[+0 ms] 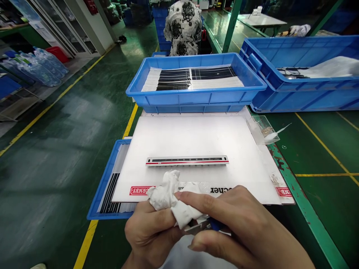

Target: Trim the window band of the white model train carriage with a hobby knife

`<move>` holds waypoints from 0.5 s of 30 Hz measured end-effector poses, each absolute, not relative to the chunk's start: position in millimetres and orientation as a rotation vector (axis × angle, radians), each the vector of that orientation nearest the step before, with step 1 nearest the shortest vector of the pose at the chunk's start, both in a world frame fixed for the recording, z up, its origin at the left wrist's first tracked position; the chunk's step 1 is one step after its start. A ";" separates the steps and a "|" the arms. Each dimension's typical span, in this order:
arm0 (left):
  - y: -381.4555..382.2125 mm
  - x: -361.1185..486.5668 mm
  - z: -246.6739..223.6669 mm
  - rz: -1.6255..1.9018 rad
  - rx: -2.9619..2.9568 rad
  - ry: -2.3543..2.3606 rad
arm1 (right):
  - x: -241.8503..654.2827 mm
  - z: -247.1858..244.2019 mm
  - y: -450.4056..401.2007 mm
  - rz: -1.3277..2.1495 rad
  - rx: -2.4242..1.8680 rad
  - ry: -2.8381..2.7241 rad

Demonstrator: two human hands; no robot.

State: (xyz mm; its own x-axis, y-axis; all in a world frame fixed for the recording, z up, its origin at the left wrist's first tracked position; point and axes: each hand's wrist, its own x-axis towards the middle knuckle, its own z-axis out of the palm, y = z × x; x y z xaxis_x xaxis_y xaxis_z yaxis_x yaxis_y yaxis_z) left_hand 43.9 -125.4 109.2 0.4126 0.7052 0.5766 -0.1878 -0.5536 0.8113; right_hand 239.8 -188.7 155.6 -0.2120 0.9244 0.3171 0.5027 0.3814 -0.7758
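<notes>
A crumpled white cloth is bunched in my left hand, whose fingers are closed around it. My right hand grips a blue-handled knife, mostly hidden by the fingers; its metal blade points left, against the underside of the cloth. The right index fingertip rests on the cloth. Just beyond my hands, a model train carriage body, silver-grey with a red stripe and dark window band, lies lengthwise on the white board.
Behind the board stands a blue crate with rows of black strips on white sheets. A similar blue tray sits lower left. A clear box with a white-tipped item is at the board's right edge. Large blue bins stand right; a person sits ahead.
</notes>
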 end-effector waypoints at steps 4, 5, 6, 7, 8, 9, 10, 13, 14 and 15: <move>-125.7 43.9 110.4 1.271 1.780 0.468 | 238.9 158.3 -187.8 0.677 -1.254 -1.847; -125.9 43.8 110.5 1.269 1.777 0.474 | 238.8 159.3 -187.5 0.677 -1.259 -1.849; -126.1 43.8 110.4 1.271 1.775 0.479 | 238.8 160.3 -187.2 0.678 -1.263 -1.852; -126.1 43.7 110.1 1.273 1.777 0.477 | 238.8 161.1 -186.9 0.677 -1.263 -1.857; -126.0 43.7 109.6 1.277 1.782 0.472 | 238.8 161.4 -186.7 0.676 -1.262 -1.859; -125.8 43.8 109.1 1.283 1.788 0.460 | 238.8 161.4 -186.7 0.673 -1.263 -1.859; -125.6 43.9 108.5 1.288 1.793 0.450 | 238.8 160.9 -186.8 0.675 -1.264 -1.860; -125.7 44.3 107.5 1.288 1.783 0.448 | 238.6 157.9 -188.2 0.664 -1.252 -1.857; -126.0 44.4 107.6 1.285 1.771 0.452 | 238.5 156.7 -188.9 0.660 -1.247 -1.857; -126.4 44.5 107.9 1.280 1.763 0.456 | 238.5 155.8 -189.8 0.655 -1.240 -1.859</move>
State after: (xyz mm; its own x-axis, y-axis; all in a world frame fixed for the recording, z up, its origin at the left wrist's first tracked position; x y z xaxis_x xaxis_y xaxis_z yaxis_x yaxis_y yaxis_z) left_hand 44.5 -126.4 107.9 0.4003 0.7172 0.5705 -0.1944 -0.5419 0.8176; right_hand 238.5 -189.8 155.8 -0.2086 0.9217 0.3271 0.5134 0.3879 -0.7655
